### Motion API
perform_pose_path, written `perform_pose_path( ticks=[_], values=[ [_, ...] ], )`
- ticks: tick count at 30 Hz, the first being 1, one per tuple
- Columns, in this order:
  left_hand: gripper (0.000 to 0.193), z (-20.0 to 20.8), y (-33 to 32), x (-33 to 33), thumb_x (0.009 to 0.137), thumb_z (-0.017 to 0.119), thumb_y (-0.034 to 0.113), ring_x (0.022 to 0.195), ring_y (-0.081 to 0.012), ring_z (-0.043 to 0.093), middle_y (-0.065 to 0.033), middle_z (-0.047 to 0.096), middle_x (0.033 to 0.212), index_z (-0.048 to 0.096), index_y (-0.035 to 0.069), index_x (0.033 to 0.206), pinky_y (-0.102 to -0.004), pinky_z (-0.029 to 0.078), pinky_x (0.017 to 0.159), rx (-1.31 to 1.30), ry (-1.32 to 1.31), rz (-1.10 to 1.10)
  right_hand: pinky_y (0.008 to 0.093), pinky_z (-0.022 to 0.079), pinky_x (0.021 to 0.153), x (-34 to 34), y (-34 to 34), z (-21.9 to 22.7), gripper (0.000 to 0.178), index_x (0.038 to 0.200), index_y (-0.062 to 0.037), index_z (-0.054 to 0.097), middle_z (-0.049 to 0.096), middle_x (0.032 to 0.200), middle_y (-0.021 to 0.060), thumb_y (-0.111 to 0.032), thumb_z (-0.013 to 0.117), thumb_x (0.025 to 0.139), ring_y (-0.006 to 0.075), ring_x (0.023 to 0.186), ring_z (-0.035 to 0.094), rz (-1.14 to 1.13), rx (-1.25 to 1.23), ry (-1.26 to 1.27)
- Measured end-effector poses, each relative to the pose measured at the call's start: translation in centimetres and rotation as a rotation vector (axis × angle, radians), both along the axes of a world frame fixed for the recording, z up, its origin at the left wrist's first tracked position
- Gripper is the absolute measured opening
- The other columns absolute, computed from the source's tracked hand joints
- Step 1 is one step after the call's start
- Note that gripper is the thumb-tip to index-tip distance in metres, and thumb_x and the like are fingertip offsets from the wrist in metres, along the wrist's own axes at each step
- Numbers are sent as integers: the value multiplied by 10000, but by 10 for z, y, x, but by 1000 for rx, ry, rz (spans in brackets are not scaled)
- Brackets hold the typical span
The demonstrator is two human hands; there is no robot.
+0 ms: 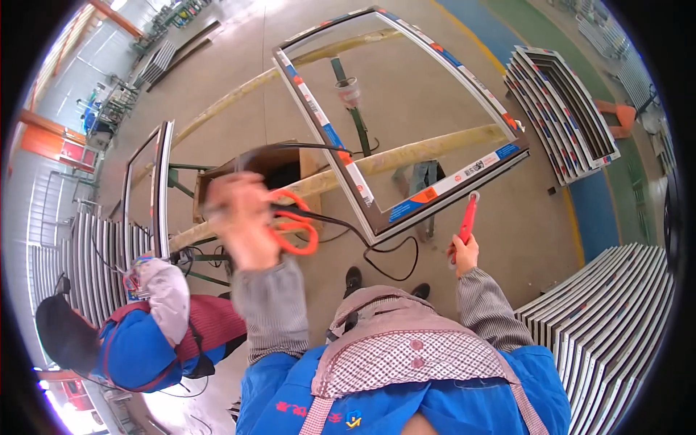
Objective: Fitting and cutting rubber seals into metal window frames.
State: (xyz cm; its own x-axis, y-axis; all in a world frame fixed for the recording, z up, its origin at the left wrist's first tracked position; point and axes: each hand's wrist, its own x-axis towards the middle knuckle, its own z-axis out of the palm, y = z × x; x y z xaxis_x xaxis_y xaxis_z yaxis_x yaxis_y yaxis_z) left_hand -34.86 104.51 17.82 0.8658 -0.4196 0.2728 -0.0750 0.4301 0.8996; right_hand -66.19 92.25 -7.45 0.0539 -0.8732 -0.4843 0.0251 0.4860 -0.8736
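Note:
My left hand [243,217] is lifted left of the big window frame [426,196], its fingers smeared by motion. It is closed on a pair of scissors [308,235] whose orange handles stick out to its right. A thin black strip [341,221] runs from beside this hand and loops below the frame's near left corner. Another stretch of black strip reaches over the frame's left side. My right hand [464,254] grips a red-handled roller tool [470,217], small wheel upward, near the frame's near edge. The frame lies across padded rails and carries coloured stickers.
A cardboard box [209,194] stands under the padded rail [417,154]. A co-worker [156,333] in blue bends at the left beside a smaller frame [161,192]. Stacked frames stand at the far right [565,116] and near right [609,319].

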Motion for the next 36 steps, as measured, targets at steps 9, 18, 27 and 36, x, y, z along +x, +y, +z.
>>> perform_pose_path(
  ticks=[9, 18, 27, 36],
  values=[
    [299, 26, 69, 77, 917, 389, 287, 444, -11, 278, 43, 387, 626, 476, 46, 1071, -152, 223, 374, -71, -45, 195, 387, 420, 607, 105, -2, 76, 196, 884, -52, 491, 538, 707, 122, -226, 543, 809, 294, 655, 531, 258, -826, 801],
    [179, -253, 91, 146, 880, 449, 216, 383, -55, 334, -34, 536, 748, 499, 45, 873, -193, 299, 360, 586, 436, 155, 350, 363, 793, 161, -12, 65, 217, 908, -86, 509, 503, 905, 60, -169, 594, 727, 244, 883, 478, 648, -1164, 1129],
    [333, -248, 34, 68, 925, 366, 241, 423, -14, 331, -93, 547, 1039, 412, 37, 1184, -157, 291, 370, 547, 404, -501, 342, 417, 821, 174, 105, 41, 450, 1119, -20, 444, 538, 977, 144, -29, 576, 688, 279, 933, 533, 749, -548, 499],
    [364, -276, 6, -7, 896, 414, 341, 769, -131, 518, -91, 570, 972, 501, 39, 1079, -277, 400, 723, 455, 628, -1086, 240, 387, 594, 184, 189, 31, 213, 896, 13, 483, 494, 739, 39, -160, 571, 811, 91, 655, 441, 284, 119, 360]
  ],
)
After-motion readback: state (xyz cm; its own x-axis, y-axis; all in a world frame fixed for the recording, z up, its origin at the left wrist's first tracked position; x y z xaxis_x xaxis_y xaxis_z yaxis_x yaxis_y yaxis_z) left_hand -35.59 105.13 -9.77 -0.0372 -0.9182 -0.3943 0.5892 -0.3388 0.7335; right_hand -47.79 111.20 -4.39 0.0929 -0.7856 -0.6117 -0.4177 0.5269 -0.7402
